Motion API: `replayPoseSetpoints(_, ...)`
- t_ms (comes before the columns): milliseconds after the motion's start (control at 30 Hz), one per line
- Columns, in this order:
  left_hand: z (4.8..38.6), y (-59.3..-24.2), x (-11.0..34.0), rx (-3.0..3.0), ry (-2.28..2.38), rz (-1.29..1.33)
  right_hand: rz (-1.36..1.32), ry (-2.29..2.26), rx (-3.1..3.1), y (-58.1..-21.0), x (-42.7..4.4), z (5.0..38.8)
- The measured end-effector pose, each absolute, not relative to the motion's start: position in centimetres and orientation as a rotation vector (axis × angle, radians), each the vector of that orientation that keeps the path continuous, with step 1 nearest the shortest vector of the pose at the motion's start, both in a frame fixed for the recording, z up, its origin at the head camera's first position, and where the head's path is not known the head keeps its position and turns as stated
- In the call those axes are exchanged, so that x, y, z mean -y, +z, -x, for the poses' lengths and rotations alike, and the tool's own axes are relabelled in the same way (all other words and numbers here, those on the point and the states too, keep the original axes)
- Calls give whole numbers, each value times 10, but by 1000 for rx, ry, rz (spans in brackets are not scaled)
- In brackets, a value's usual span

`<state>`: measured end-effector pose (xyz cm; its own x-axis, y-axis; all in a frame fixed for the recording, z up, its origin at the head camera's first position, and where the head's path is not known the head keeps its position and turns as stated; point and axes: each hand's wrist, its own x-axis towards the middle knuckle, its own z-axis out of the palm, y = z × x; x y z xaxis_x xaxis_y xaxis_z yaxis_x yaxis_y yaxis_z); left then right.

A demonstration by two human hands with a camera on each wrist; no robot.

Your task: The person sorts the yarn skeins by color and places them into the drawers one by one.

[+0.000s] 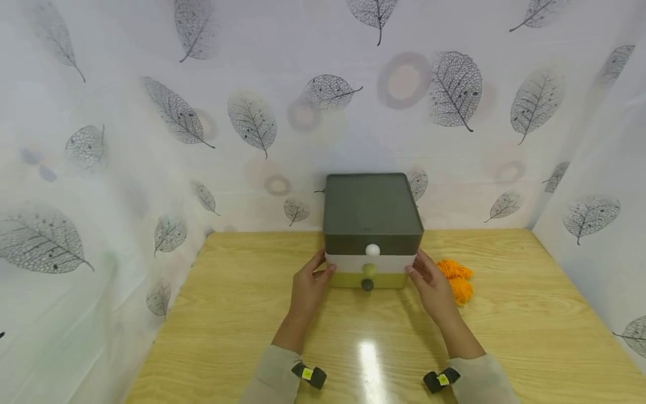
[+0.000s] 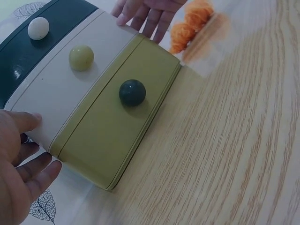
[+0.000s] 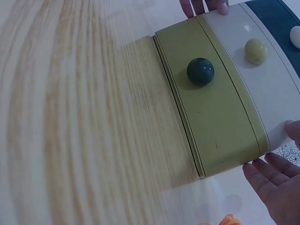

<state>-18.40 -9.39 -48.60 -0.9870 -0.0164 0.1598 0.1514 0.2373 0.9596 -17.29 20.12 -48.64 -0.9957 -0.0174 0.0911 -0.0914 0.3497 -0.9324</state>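
A three-tier drawer box (image 1: 373,205) with a dark green top, a white middle and an olive bottom stands at the back of the table. Each tier has a round knob: white (image 1: 372,250), olive (image 2: 81,58) and dark green (image 3: 200,71). My left hand (image 1: 309,286) holds the box's left side, its thumb on the front edge of the white tier and its fingers along the side. On the other side my right hand (image 1: 435,289) grips it the same way, thumb at the front corner. All three tiers look closed.
Orange yarn (image 1: 456,276) lies on the wooden table (image 1: 242,314) just right of my right hand. Directly behind the box hangs a white curtain (image 1: 282,185) with a leaf print, which also runs along both sides of the table.
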Motion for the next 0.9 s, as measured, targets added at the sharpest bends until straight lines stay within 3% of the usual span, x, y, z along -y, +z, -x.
replayPoseSetpoints(900, 184, -484, 93, 2368, -1819, 153, -111, 1785, 2518, -486, -202, 172)
